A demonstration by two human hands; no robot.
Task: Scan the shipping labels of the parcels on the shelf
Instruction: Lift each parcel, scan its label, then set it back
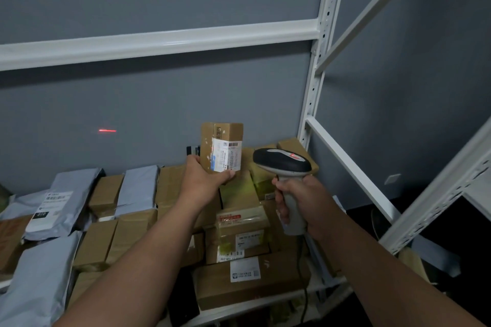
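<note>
The left hand (204, 180) grips a small box (221, 147) upright above the parcels on the shelf (268, 300), label (227, 156) facing the camera. The right hand (305, 201) grips the scanner (283, 164). The red line (107, 130) lands on the wall, well left of the label, so the scan would probably miss. The box, held only at its lower end, could slip.

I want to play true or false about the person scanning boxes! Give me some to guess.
1. The left hand holds up a small cardboard box. True.
2. The right hand holds a phone. False: it grips a barcode scanner.
3. The red laser line lands on the box's label. False: it hits the grey wall.
4. Grey mailer bags lie on the shelf's left side. True.
</note>
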